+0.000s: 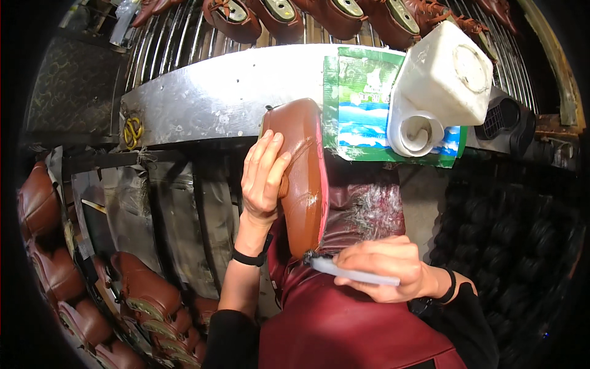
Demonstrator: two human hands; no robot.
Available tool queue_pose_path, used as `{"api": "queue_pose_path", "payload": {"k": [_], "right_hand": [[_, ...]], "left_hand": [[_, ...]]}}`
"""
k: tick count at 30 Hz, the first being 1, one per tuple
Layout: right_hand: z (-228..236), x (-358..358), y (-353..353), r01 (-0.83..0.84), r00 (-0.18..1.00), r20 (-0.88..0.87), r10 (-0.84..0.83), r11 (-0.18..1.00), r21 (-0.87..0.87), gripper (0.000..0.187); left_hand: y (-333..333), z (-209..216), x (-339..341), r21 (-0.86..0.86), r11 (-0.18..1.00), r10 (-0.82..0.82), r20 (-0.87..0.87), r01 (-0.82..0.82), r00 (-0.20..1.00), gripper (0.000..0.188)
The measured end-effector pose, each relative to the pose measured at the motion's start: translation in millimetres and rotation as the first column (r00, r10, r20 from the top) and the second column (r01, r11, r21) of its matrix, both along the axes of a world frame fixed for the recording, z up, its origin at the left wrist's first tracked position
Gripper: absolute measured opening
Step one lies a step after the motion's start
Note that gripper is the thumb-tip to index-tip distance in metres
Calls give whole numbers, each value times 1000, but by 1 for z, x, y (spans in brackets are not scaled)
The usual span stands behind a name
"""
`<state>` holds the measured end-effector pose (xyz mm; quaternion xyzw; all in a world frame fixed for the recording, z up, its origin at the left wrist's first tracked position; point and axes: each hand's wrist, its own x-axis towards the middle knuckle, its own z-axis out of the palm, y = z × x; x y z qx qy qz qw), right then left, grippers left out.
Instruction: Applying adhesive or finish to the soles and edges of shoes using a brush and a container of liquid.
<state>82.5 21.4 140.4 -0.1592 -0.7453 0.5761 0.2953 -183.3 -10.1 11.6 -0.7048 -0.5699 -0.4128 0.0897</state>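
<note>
A brown leather shoe (299,178) lies lengthwise before me, its upper end against the metal ledge. Along its right edge runs a pink strip, and part of the leather shines as if wet. My left hand (264,175) grips the shoe from the left, fingers over its side. In my right hand (387,267) is a brush (353,270) with a pale, flat handle. Its dark tip meets the lower end of the shoe, near the pink edge; whether it presses there I cannot tell.
Beyond the metal ledge (184,92), several brown shoes (279,18) stand on a roller conveyor. A white plastic container (442,74) with an open spout rests on a green-and-blue sheet (369,104). Yellow-handled scissors (132,132) hang at left. More shoes (144,286) fill racks at lower left.
</note>
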Motion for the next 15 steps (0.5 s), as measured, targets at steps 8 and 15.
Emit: {"api": "queue_pose_path", "payload": {"k": [8,15], "right_hand": [[-8,-3,36,297,951,72,-302,820,-488,17],[23,-2,44,59,992,-117,-56,998,26,18]], "left_hand": [[-1,16,15,-50,997,53,-2,-53,999,37],[13,39,13,-181,979,93,-4,-92,996,45]]}}
